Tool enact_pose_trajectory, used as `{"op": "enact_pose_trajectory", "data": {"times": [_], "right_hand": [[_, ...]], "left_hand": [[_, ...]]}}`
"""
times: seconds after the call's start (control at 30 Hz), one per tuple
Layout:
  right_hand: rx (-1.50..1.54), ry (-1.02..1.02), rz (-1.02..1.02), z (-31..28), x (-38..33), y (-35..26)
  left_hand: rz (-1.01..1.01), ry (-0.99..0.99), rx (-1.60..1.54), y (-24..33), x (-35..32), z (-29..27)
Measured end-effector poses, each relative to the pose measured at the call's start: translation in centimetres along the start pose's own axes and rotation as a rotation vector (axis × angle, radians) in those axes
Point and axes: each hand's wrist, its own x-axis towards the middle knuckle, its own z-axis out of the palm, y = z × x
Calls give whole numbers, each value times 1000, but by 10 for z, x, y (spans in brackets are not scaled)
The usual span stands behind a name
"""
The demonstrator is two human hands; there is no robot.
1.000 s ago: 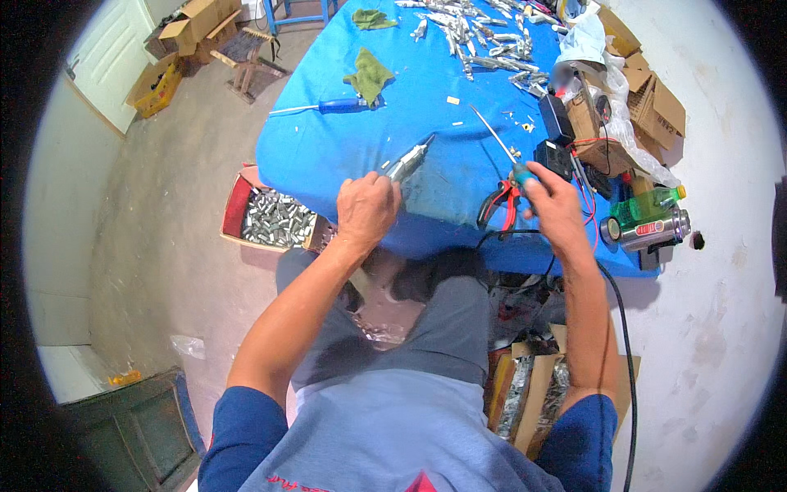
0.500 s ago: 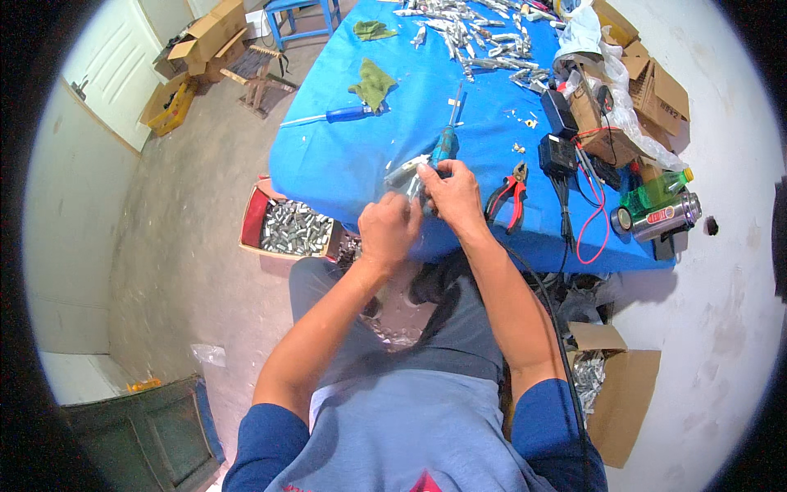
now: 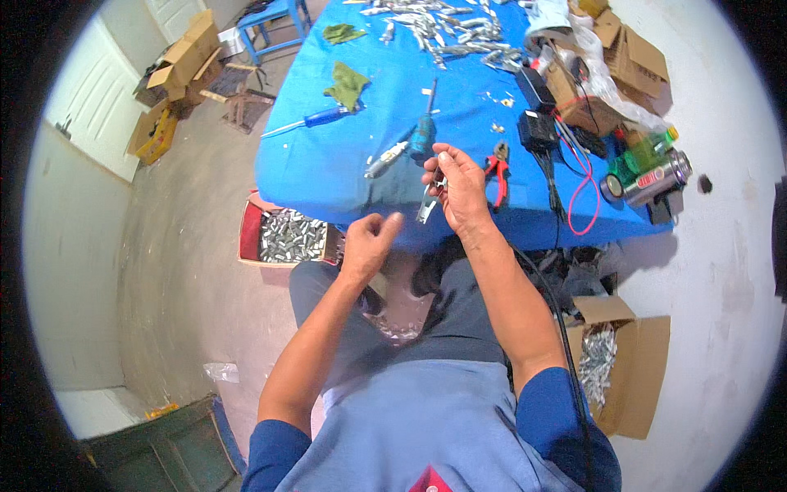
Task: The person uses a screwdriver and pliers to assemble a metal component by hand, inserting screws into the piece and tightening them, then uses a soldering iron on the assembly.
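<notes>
My right hand (image 3: pixel 461 190) is raised over the front part of the blue-covered table, its fingers closed on a small whitish metal piece (image 3: pixel 425 210) that hangs below the fingertips. Lower and to the left, at the table's front edge, my left hand (image 3: pixel 369 248) is apart from it with fingers curled in; whatever they may hold is hidden. Just beyond my hands lie a grey-and-white cylindrical part (image 3: pixel 386 159) and a teal-handled screwdriver (image 3: pixel 423 135), its shaft pointing away. Pliers (image 3: pixel 499 174) with red handles rest right of my right hand.
Silvery parts (image 3: pixel 447 33) are heaped at the table's far side. A blue-handled screwdriver (image 3: pixel 316 118) lies left beside a green cloth (image 3: pixel 346 85). Black adapters (image 3: pixel 537 129), a metal flask (image 3: pixel 658 179) and a green bottle (image 3: pixel 650 154) crowd the right. A box of small cylinders (image 3: pixel 288 236) stands below left.
My hands, close together before, have come apart. The left has moved down toward my lap, while the right has turned, showing its fingers and the small piece.
</notes>
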Motion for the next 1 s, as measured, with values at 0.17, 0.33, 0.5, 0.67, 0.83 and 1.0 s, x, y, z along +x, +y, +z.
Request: {"op": "enact_pose_trajectory", "data": {"times": [0.17,0.33,0.5,0.67,0.83,1.0], "right_hand": [[145,-72,202,-23,-40,-20],[-483,-559,545,-59,-133,-31],[-1155,-397,591,-174,-244,-46],[-1184,700,428,-362,-376,-114],[-1184,1139,105,-464,-449,-172],[-1444,1400,212,-559,-497,-160]], "left_hand": [[-327,18,-360,16,-3,8],[-673,-2,-568,-29,-39,16],[-948,-115,-772,-87,-120,15],[-965,-161,-738,-97,-122,24],[-1056,-212,-703,-143,-112,45],[-909,-239,-525,-129,-114,60]]}}
